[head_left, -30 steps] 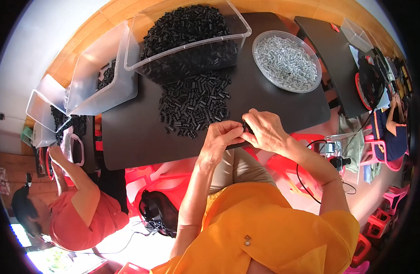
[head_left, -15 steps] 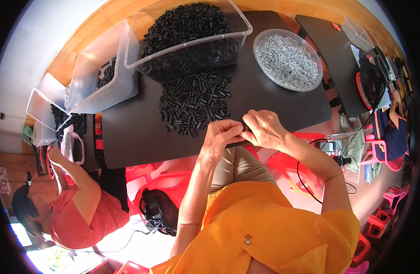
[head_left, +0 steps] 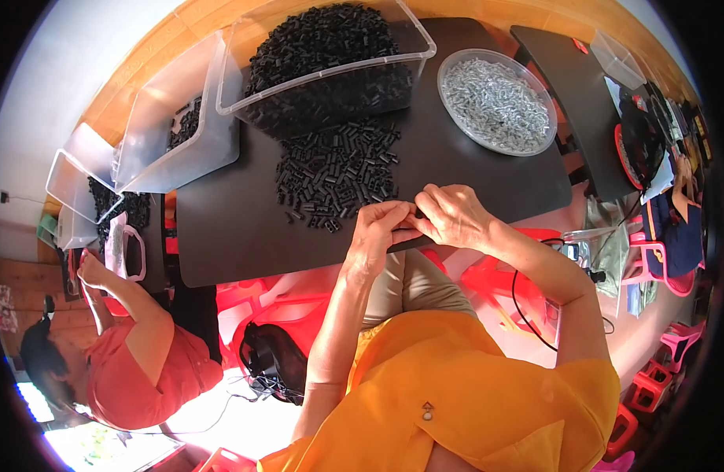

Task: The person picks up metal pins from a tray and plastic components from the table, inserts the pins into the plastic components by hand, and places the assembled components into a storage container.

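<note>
My left hand point(head_left: 380, 234) and my right hand point(head_left: 455, 216) meet over the near edge of the dark table point(head_left: 236, 248). Both pinch a small black plastic piece point(head_left: 418, 213) between thumbs and fingertips; most of it is covered by the fingers. Just beyond my left hand lies a loose heap of short black plastic pieces point(head_left: 334, 173). Behind that heap, a clear plastic bin point(head_left: 322, 77) is piled high with the same black pieces. A round clear tub point(head_left: 499, 102) of small silvery metal parts stands at the far right of the table.
A second clear bin point(head_left: 169, 149) with some black pieces stands on the left. Further left, a person in a red shirt point(head_left: 153, 362) works beside another bin point(head_left: 79, 224). Red plastic stools point(head_left: 283, 322), a black bag point(head_left: 274, 358) and cables lie below the table; another table point(head_left: 570, 102) is at right.
My hands stay together in nearly the same place, shifted very slightly, and the fingers have moved a little around the small black piece.
</note>
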Demonstrator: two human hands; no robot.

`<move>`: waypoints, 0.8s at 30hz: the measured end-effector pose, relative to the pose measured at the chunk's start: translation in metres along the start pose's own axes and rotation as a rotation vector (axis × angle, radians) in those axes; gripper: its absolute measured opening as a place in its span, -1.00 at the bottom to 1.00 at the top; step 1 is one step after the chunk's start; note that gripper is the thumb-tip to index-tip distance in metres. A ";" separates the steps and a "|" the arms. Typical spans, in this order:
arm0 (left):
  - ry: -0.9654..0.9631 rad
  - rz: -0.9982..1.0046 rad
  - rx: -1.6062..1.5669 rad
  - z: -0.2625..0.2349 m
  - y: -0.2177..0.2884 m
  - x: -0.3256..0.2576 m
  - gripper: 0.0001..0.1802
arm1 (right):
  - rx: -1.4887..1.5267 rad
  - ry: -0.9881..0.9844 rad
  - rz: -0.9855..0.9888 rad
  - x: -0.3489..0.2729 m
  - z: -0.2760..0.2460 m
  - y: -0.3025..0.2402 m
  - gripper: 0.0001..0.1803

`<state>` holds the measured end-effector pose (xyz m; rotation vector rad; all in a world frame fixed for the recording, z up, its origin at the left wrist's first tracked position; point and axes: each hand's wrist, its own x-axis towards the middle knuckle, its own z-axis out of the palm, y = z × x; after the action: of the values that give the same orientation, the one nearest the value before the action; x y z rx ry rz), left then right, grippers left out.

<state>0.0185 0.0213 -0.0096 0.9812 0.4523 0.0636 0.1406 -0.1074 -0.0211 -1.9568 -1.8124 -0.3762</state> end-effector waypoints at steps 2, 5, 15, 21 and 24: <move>0.008 -0.003 -0.007 0.000 0.000 0.000 -0.79 | -0.008 0.012 -0.019 0.001 -0.001 0.001 -0.69; -0.005 0.038 0.096 0.001 -0.003 -0.003 -0.85 | -0.015 0.053 -0.016 -0.003 0.000 -0.007 -0.63; 0.871 1.369 0.594 -0.046 0.167 -0.027 -0.85 | 0.088 0.241 0.486 -0.009 -0.005 -0.005 -0.63; 1.220 1.191 1.171 -0.120 0.250 -0.011 -0.55 | 0.060 0.279 0.382 0.001 -0.004 -0.011 -0.82; 1.123 1.213 1.121 -0.090 0.198 -0.004 -0.51 | 0.021 0.264 0.416 -0.006 0.002 -0.007 -0.86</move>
<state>0.0086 0.2027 0.1104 2.1918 0.8669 1.6688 0.1328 -0.1110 -0.0250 -2.0901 -1.2062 -0.4487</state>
